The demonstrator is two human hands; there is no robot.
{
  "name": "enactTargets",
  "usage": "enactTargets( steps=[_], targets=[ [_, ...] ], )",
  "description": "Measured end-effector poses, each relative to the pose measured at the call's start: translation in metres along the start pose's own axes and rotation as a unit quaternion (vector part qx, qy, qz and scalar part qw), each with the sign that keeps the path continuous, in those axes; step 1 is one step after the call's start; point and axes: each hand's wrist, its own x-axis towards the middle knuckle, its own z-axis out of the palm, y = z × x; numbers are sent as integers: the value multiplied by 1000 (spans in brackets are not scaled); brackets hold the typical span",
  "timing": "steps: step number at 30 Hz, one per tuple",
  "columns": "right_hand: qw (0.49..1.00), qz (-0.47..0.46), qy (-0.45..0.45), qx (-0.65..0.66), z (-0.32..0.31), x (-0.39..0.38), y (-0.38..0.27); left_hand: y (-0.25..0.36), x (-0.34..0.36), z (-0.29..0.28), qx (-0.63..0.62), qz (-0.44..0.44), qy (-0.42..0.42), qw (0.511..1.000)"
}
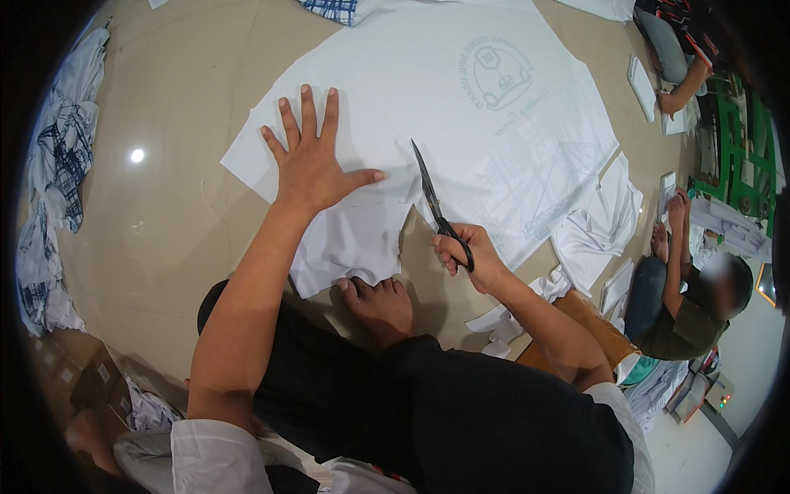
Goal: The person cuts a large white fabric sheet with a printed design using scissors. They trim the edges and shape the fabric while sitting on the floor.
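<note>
A large piece of white cloth [395, 82], with a faint grey-blue print showing on its right side, is spread over the floor in front of me. My left hand [313, 169] lies flat on its left part, fingers spread wide. In my right hand [471, 257] is a pair of black scissors [436, 206], blades together or nearly so, pointing up and away over the cloth beside a cut edge. A smaller white flap [354, 247] lies below my left hand, and my bare foot [383, 306] rests at its near edge.
White scraps [498, 325] and a crumpled white cloth [605, 218] lie to the right, beside a brown roll [576, 317]. Heaped blue-patterned cloth [66, 156] lines the left. Another person [691, 305] sits at the right near a green metal frame [736, 156]. Cardboard boxes [82, 375] stand lower left.
</note>
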Motion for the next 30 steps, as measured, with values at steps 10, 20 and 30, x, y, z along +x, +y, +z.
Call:
enactTargets(
  steps=[10, 20, 30],
  targets=[
    [998, 2, -5, -55, -12, 3, -11, 0, 1, -1, 0, -12, -7, 1000],
    [993, 10, 1, -121, -19, 3, -22, -3, 0, 5, -13, 5, 22, 1000],
    [993, -6, -15, -115, -25, 25, -40, -3, 0, 5, -12, 6, 27, 1000]
  ],
)
